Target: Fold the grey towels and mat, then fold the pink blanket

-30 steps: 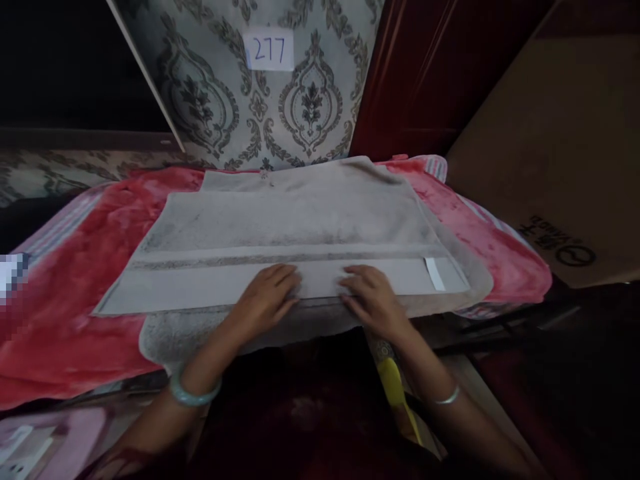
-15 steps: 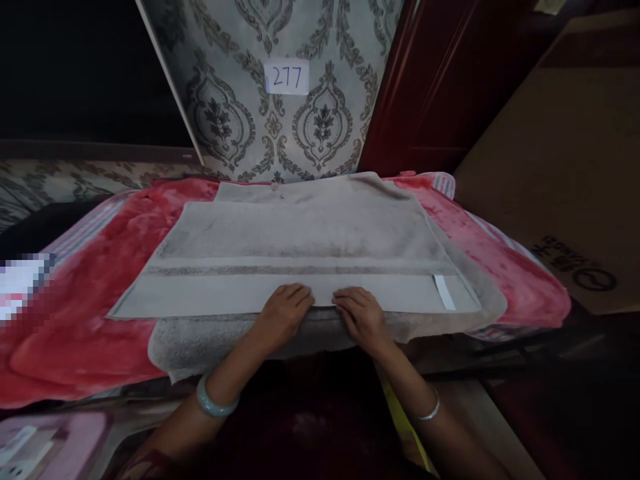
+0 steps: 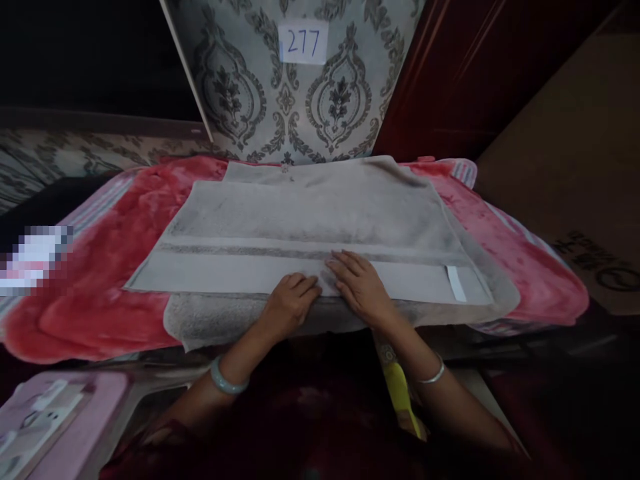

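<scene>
A grey towel (image 3: 300, 210) lies spread in layers, with a smooth band and a darker stripe along its near side and a white label (image 3: 456, 283) near the right corner. At the middle of the near edge, my left hand (image 3: 291, 303) has its fingers curled together on the towel's edge; the fingertips are partly hidden. Just to its right, my right hand (image 3: 361, 285) rests on the band with fingers stretched out flat, reaching the stripe. The towel's lower layer hangs out below the near edge, under both wrists.
Beneath the towel is a red and pink plush blanket (image 3: 115, 267). A patterned wall with a paper marked 277 (image 3: 303, 42) stands behind. At left are a dark screen (image 3: 95, 60) and a pink stool (image 3: 100, 400); at right, a cardboard box (image 3: 560, 147).
My right hand has moved forward from the towel's edge onto the band, its fingers flattening out. My left hand stays at the edge. The camera view has shifted slightly.
</scene>
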Demonstrator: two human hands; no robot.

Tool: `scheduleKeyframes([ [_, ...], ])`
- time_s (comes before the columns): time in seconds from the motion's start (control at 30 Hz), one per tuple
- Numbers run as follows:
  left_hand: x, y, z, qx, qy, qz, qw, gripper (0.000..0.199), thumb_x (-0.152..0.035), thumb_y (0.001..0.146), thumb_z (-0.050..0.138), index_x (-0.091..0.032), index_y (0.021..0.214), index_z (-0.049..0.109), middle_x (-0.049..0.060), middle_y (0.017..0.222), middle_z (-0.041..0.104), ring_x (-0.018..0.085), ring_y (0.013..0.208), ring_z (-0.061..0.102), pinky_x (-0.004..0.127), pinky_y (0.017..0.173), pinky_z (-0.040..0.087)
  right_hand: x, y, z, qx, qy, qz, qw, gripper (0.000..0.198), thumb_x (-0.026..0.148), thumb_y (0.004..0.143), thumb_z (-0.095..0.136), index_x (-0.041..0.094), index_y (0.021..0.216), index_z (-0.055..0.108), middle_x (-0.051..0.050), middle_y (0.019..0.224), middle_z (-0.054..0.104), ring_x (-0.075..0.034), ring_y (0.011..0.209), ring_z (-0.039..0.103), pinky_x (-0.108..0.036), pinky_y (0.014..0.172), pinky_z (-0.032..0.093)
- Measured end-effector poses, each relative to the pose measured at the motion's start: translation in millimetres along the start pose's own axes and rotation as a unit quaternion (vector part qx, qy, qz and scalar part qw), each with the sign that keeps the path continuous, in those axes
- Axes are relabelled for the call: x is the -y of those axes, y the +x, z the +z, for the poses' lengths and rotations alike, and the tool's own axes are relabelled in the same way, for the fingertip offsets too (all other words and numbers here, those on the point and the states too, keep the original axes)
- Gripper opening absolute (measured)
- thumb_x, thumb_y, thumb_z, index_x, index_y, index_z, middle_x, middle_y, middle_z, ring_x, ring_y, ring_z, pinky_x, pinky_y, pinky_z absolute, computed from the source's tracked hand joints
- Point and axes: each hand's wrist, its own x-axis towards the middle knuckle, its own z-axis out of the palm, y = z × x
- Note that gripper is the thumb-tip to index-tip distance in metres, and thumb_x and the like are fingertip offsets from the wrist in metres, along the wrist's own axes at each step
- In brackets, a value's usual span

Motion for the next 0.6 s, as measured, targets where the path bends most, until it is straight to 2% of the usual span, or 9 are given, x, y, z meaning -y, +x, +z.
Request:
scheduleKeyframes([
  [0.07, -5, -4, -4, 0.004, -0.015, -0.012, 1.000, 0.020, -0.012, 0.095, 0.054, -0.015, 0.105, 0.070, 0.010, 0.112, 0.074, 0.021, 0.092, 0.059, 0.037, 0.079, 0.051, 3, -3, 10, 0.053, -0.053, -0.003, 0.997, 0.047, 0.028, 0.103, 0.042, 0.024, 0.148, 0.053, -0.008, 0.159, 0.046, -0.029, 0.148, 0.035, -0.053, 0.116, 0.034],
  [0.13, -11, -7, -10, 0.009, -0.034, -0.028, 0.999, 0.021, -0.011, 0.094, 0.054, -0.015, 0.106, 0.070, 0.012, 0.115, 0.073, 0.021, 0.097, 0.061, 0.038, 0.084, 0.052, 4, -11, 18, 0.078, -0.086, -0.006, 0.993, 0.050, 0.027, 0.103, 0.040, 0.026, 0.152, 0.049, -0.005, 0.161, 0.042, -0.029, 0.151, 0.031, -0.054, 0.118, 0.031],
  [0.23, -12, -4, -21, 0.053, -0.079, -0.058, 0.994, 0.020, -0.016, 0.097, 0.050, -0.016, 0.100, 0.070, 0.009, 0.105, 0.075, 0.020, 0.095, 0.064, 0.036, 0.087, 0.053, -1, -20, 22, 0.069, -0.089, -0.011, 0.994, 0.049, 0.028, 0.103, 0.039, 0.029, 0.150, 0.052, -0.004, 0.159, 0.045, -0.028, 0.149, 0.036, -0.053, 0.115, 0.035],
  [0.3, -2, 4, -29, 0.100, -0.092, -0.097, 0.986, 0.024, -0.021, 0.100, 0.047, -0.016, 0.101, 0.070, 0.008, 0.100, 0.075, 0.019, 0.093, 0.066, 0.035, 0.088, 0.053, -10, -13, 19, 0.060, -0.066, -0.024, 0.996, 0.045, 0.031, 0.103, 0.038, 0.029, 0.142, 0.060, -0.005, 0.151, 0.055, -0.028, 0.142, 0.045, -0.052, 0.111, 0.040],
  [0.37, 14, 13, -37, 0.138, -0.071, -0.154, 0.976, 0.029, -0.023, 0.101, 0.045, -0.015, 0.117, 0.068, 0.010, 0.116, 0.073, 0.021, 0.109, 0.065, 0.038, 0.097, 0.052, -17, 4, 18, 0.056, -0.036, -0.044, 0.997, 0.044, 0.033, 0.104, 0.036, 0.028, 0.133, 0.068, -0.006, 0.137, 0.066, -0.027, 0.132, 0.056, -0.049, 0.109, 0.044],
  [0.4, 24, 17, -40, 0.153, -0.048, -0.186, 0.969, 0.035, -0.025, 0.100, 0.046, -0.014, 0.128, 0.063, 0.013, 0.131, 0.068, 0.023, 0.122, 0.061, 0.040, 0.104, 0.049, -19, 14, 19, 0.051, -0.028, -0.052, 0.997, 0.044, 0.033, 0.104, 0.035, 0.027, 0.131, 0.070, -0.007, 0.134, 0.069, -0.027, 0.129, 0.058, -0.049, 0.109, 0.045],
  [0.47, 42, 18, -45, 0.187, 0.004, -0.254, 0.949, 0.051, -0.030, 0.099, 0.050, -0.012, 0.146, 0.049, 0.017, 0.155, 0.048, 0.028, 0.144, 0.043, 0.048, 0.118, 0.036, -16, 34, 25, 0.039, -0.036, -0.060, 0.997, 0.046, 0.036, 0.104, 0.034, 0.025, 0.137, 0.065, -0.008, 0.139, 0.065, -0.028, 0.133, 0.055, -0.051, 0.110, 0.044],
  [0.53, 54, 11, -48, 0.232, 0.039, -0.313, 0.920, 0.064, -0.041, 0.099, 0.052, -0.011, 0.154, 0.039, 0.019, 0.165, 0.032, 0.033, 0.154, 0.026, 0.055, 0.124, 0.024, -8, 46, 37, 0.041, -0.066, -0.070, 0.994, 0.050, 0.040, 0.104, 0.036, 0.026, 0.148, 0.055, -0.008, 0.153, 0.053, -0.032, 0.142, 0.045, -0.055, 0.110, 0.042],
  [0.6, 60, 0, -49, 0.268, 0.047, -0.346, 0.898, 0.071, -0.051, 0.099, 0.049, -0.013, 0.157, 0.035, 0.017, 0.168, 0.023, 0.034, 0.156, 0.018, 0.059, 0.125, 0.017, 0, 47, 53, 0.062, -0.095, -0.085, 0.990, 0.054, 0.043, 0.103, 0.037, 0.029, 0.155, 0.045, -0.007, 0.159, 0.045, -0.034, 0.147, 0.038, -0.058, 0.111, 0.040],
])
